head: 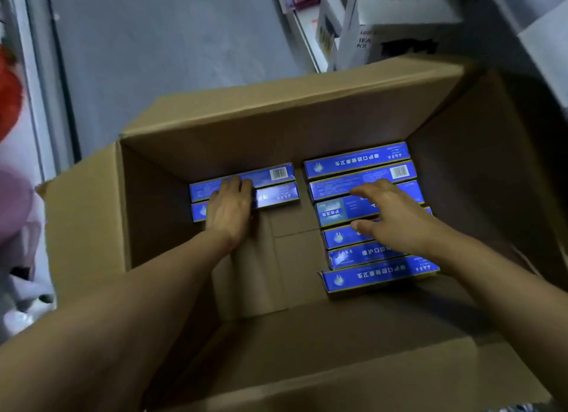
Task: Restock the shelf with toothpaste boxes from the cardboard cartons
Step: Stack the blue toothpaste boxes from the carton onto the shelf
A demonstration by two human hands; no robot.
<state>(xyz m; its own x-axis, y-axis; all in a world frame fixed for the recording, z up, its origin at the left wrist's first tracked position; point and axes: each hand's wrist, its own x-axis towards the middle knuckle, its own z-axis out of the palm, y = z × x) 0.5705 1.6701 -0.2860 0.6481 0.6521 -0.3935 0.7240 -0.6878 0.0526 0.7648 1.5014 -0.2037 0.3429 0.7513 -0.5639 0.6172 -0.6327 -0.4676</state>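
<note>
The carton (pixel 307 129) looks mostly emptied, with some nine toothpaste boxes (pixel 362 162) left. The left hand (pixel 229 208) curls its fingers over two boxes; the right hand (pixel 390 215) hovers spread, perhaps touching.

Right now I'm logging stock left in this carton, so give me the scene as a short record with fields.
container: open cardboard carton on the floor
contents: blue toothpaste boxes, flat, one layer
left group: few boxes at the far wall
right group: longer row
left hand: grips the left group
right hand: fingers spread over the right group
carton bottom: bare between groups
</note>
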